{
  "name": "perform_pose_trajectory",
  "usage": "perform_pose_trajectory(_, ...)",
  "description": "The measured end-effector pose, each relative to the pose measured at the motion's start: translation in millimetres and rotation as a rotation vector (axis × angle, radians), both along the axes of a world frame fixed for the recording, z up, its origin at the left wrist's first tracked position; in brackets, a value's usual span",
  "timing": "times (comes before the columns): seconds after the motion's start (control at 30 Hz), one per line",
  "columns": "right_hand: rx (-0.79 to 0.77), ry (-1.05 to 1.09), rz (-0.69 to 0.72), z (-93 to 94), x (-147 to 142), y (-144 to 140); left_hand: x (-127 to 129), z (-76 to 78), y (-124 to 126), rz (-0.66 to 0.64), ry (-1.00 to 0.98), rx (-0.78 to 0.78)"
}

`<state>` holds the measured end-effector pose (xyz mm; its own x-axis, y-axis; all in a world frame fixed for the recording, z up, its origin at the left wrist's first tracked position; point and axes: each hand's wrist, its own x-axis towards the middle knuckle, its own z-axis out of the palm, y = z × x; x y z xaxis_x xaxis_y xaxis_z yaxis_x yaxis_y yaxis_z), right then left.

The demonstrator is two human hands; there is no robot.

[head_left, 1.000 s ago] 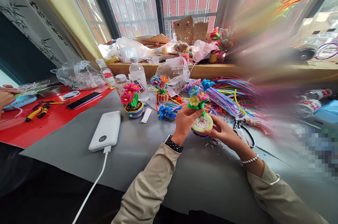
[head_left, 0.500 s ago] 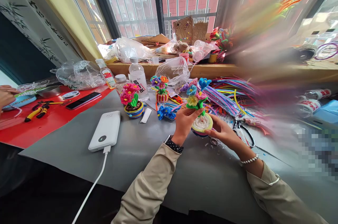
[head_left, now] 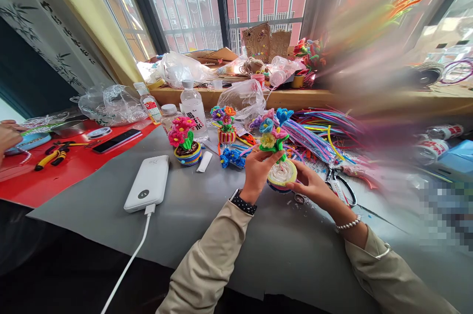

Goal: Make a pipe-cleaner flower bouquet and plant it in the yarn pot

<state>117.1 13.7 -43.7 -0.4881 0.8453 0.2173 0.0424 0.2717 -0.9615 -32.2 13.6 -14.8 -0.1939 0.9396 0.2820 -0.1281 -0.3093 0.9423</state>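
Observation:
A small pipe-cleaner flower pot [head_left: 282,174], with a pale coiled rim, is held above the grey table [head_left: 111,205]. My right hand [head_left: 312,185] grips the pot from its right side. My left hand [head_left: 257,167] pinches the green stems of the bouquet [head_left: 271,129] of blue, pink and yellow flowers standing in the pot. Two finished flower pots stand further left: a pink one [head_left: 185,142] and a mixed one [head_left: 225,125].
A white power bank [head_left: 148,182] with its cable lies at the left. Loose coloured pipe cleaners [head_left: 325,131] and scissors [head_left: 340,187] lie at the right. Water bottles [head_left: 193,107], plastic bags and clutter line the sill. Another person's hand [head_left: 7,134] rests over the red mat [head_left: 44,176].
Both hands have lifted the flower pot slightly and shifted it a little to the left; the bouquet sits a bit higher. Nothing else has moved.

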Motion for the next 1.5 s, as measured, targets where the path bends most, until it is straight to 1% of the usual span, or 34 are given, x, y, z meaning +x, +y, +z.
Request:
perform_pose_trajectory(0.17, 0.033, -0.011, 0.003, -2.3, 0, 1, 0, 0.6, 0, -0.005, -0.044, -0.029)
perform_pose_trajectory(0.23, 0.063, -0.058, -0.009, -3.7, 1, 1, -2, 2.6, 0, 0.004, -0.075, -0.019)
perform_pose_trajectory(0.33, 0.102, -0.154, -0.021, -4.5, 2, 0, -7, 9.1, 1, 0.024, -0.203, 0.001)
perform_pose_trajectory(0.43, 0.125, -0.194, -0.018, -4.0, 2, -1, -11, 16.8, 0, 0.023, -0.312, -0.031)
perform_pose_trajectory(0.53, 0.162, -0.257, -0.018, -4.2, 2, 0, -11, 21.6, -3, -0.012, -0.363, -0.079)
perform_pose_trajectory(0.67, 0.179, -0.305, 0.005, -3.4, 4, 0, -10, 21.3, -4, -0.08, -0.379, -0.109)
perform_pose_trajectory(0.77, 0.216, -0.246, -0.05, 3.1, 7, -3, -9, 18.9, -3, -0.107, -0.366, -0.127)
perform_pose_trajectory(0.87, 0.305, -0.151, -0.177, 13.7, 7, -7, -8, 17.0, -3, -0.123, -0.347, -0.149)
perform_pose_trajectory(0.93, 0.328, -0.144, -0.234, 19.4, 6, -9, -6, 16.2, -3, -0.136, -0.34, -0.162)
perform_pose_trajectory(1.0, 0.298, -0.153, -0.243, 22.1, 3, -11, -4, 15.2, -3, -0.155, -0.344, -0.17)
perform_pose_trajectory(1.17, 0.19, -0.156, -0.203, 20.9, -4, -12, 0, 12.0, -3, -0.193, -0.376, -0.171)
perform_pose_trajectory(1.4, 0.185, -0.168, -0.22, 24.4, -5, -14, 2, 10.8, -4, -0.221, -0.466, -0.19)
perform_pose_trajectory(1.5, 0.161, -0.152, -0.249, 23.2, -3, -13, 2, 10.8, -5, -0.266, -0.491, -0.216)
